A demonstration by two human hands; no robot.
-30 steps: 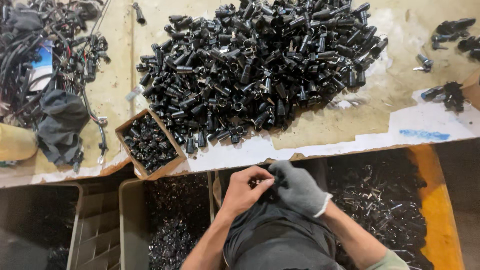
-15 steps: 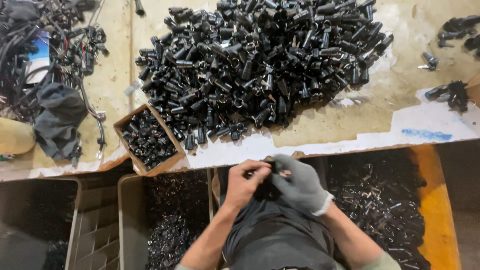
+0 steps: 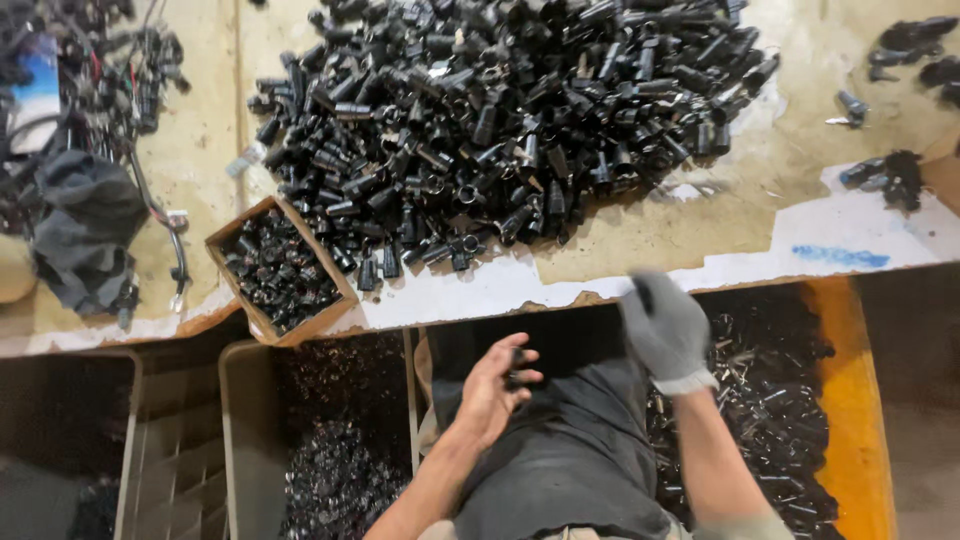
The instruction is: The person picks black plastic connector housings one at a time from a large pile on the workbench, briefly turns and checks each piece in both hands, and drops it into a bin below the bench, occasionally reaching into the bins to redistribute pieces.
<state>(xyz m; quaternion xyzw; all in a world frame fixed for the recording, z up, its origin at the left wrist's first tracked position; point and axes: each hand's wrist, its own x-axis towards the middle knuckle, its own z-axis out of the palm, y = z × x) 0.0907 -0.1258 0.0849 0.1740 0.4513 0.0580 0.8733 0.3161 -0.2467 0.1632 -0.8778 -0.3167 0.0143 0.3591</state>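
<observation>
My bare left hand hovers over my lap, palm up, fingers curled on a small black part. My right hand, in a grey glove, is raised at the table's front edge above the orange bin. It is blurred, and something dark shows at its fingertips; whether it grips that is unclear. A big heap of black cylindrical parts covers the table just beyond both hands.
A small cardboard box of tiny black pieces overhangs the table edge at left. Below it stands a beige bin with black parts. A dark cloth and tangled cables lie far left. A dark apron covers my lap.
My hands were together over my lap and have parted. The gloved right hand swung up and right toward the table edge; the left hand stayed low with a black part.
</observation>
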